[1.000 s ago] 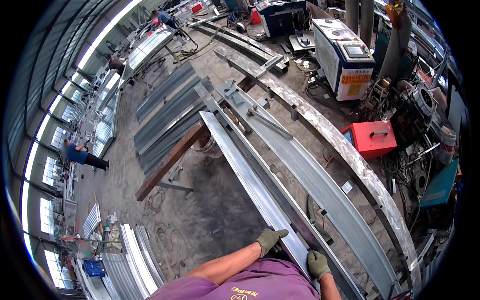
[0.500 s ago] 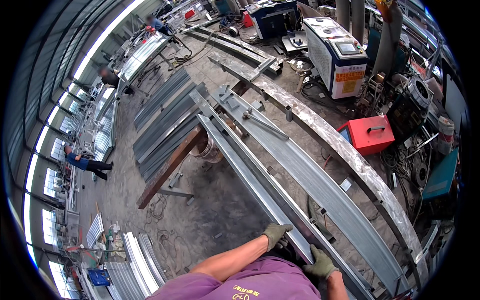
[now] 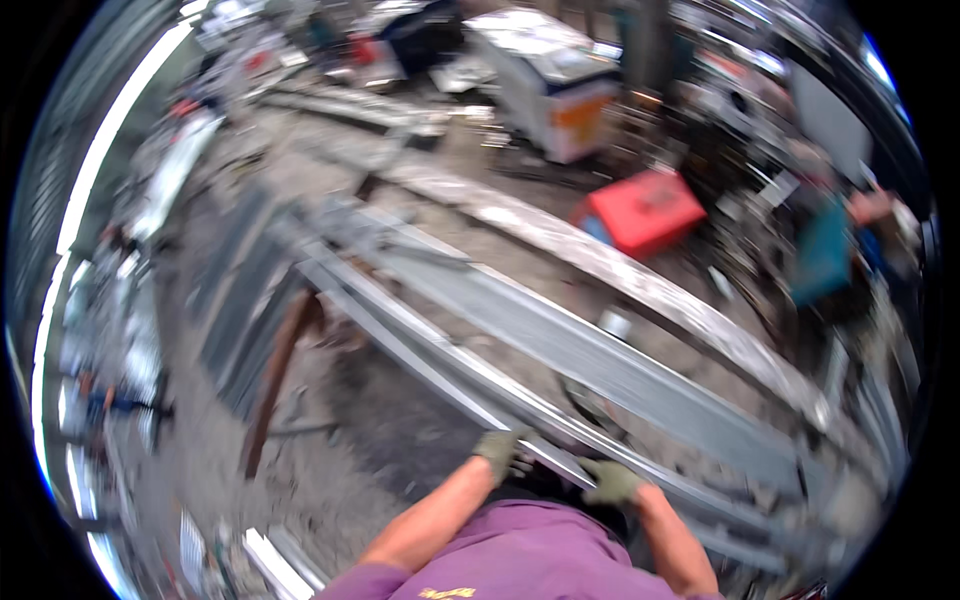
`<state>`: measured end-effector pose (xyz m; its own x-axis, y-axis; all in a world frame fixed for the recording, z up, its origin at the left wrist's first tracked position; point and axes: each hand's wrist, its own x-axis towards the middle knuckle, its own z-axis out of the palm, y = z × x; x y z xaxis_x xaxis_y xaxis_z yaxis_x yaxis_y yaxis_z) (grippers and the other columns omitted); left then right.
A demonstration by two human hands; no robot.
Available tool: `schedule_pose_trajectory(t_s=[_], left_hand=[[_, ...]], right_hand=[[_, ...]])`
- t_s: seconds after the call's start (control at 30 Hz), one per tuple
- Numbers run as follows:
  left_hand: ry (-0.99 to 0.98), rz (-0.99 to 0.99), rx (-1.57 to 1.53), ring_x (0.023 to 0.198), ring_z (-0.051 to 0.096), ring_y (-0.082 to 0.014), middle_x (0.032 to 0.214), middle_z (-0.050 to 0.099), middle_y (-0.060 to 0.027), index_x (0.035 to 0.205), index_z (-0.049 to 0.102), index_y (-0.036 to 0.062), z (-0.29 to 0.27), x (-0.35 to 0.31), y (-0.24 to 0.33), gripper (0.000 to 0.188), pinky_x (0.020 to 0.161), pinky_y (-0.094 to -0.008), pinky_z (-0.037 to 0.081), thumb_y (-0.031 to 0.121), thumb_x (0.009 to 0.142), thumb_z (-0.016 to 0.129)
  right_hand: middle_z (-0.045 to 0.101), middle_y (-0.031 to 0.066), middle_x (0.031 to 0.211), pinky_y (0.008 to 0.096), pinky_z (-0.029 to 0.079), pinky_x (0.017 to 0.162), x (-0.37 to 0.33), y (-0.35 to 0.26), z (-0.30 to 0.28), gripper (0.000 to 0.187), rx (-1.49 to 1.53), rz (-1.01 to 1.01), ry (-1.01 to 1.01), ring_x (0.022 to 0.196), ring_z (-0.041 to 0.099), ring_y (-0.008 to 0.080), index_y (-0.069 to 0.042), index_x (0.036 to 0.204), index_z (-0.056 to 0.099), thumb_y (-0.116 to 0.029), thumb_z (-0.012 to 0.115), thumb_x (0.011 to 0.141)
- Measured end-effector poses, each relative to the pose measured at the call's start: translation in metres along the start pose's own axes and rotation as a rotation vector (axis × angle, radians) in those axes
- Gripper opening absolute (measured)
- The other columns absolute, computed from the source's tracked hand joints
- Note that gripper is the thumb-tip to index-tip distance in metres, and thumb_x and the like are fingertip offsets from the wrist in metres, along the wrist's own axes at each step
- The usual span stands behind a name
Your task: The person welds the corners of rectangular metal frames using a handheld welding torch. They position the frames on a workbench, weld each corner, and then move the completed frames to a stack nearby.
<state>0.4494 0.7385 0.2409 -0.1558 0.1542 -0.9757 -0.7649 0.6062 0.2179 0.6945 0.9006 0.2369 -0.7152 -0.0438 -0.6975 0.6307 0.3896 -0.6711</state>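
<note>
Both my hands wear green-grey work gloves and grip one long, narrow galvanized steel channel (image 3: 415, 364) by its near end, close to my body. My left hand (image 3: 499, 455) is closed over the side of it. Just to the right, my right hand (image 3: 611, 482) is wrapped on its end, the thumb side toward the metal. Motion blur hides the exact finger positions. Alongside lies another narrow steel profile, and beyond that a wider galvanized channel (image 3: 550, 335). All run from the far left toward the near right.
A brown steel beam (image 3: 275, 385) props the far ends. Past the wide channel stretches a pale, scuffed beam (image 3: 640, 280). Behind it stand a red box (image 3: 650, 215) and a white-and-blue machine (image 3: 545, 90). Grey metal sheets (image 3: 235, 310) lie on the floor at left.
The whole view has swung to the right and blurred, so the surroundings shift left. Both hands keep their grip on the steel channel, which now lies at a flatter slant in view.
</note>
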Motion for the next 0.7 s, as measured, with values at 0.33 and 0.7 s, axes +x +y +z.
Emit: schedule_pose_trajectory(t_s=[0.33,0.7], left_hand=[[0.112,-0.084,-0.004,0.052,0.058,-0.0302,0.063,0.061,-0.0119,0.064,0.049,0.0152,-0.017,0.058,-0.014,0.05,0.046,-0.0438,0.045,0.046,0.09,0.078],[0.081,-0.123,0.022,0.05,0.048,-0.0232,0.06,0.053,-0.0053,0.064,0.046,0.0182,-0.037,0.079,-0.007,0.054,0.047,-0.0379,0.034,0.055,0.091,0.076]], right_hand=[[0.073,0.0178,0.126,0.0481,0.055,0.098,-0.011,-0.014,0.041,0.038,-0.19,0.235,0.37,0.118,0.071,0.0356,-0.008,0.124,0.074,-0.019,0.064,0.089],[0.073,0.0115,0.122,0.0447,0.05,0.096,-0.072,0.038,0.081,0.033,-0.172,0.617,0.551,0.116,0.069,0.0307,-0.011,0.119,0.074,-0.018,0.064,0.089]])
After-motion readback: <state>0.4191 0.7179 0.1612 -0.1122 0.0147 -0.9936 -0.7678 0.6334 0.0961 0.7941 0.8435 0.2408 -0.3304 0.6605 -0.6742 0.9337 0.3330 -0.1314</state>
